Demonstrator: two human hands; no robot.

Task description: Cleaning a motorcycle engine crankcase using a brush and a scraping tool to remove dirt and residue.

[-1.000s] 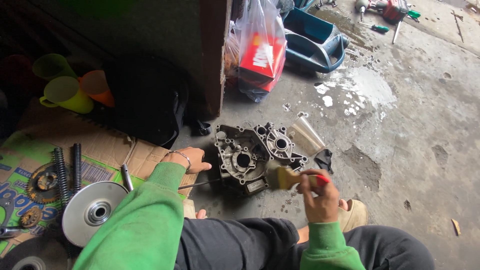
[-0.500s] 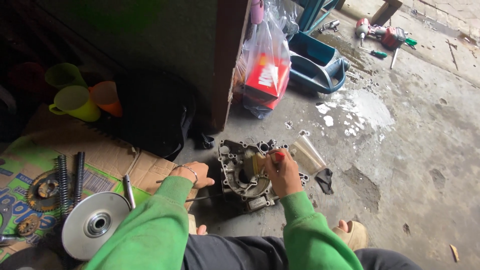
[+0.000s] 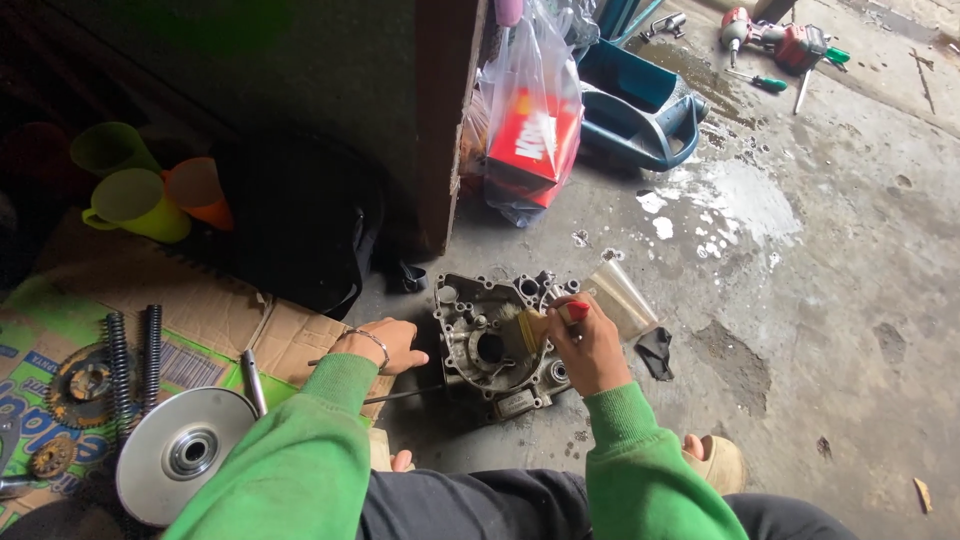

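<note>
A grey metal engine casing is set flat on the concrete floor, directly in front of the seated person, with its open face turned up so that the inner recesses can be reached from above. A small paintbrush with a red handle is gripped in the right hand, the fingers being curled tight around it and the bristles pressed into the casing near its central bore. The left hand is rested loosely, half curled, on the floor just beside the casing's left edge, apparently as a brace; nothing is seen to be held in it. The casing is seen to be dull, grimy and ribbed, with several round holes and bolt bosses along its rim. A clear plastic cup is lying just beyond the brush.
</note>
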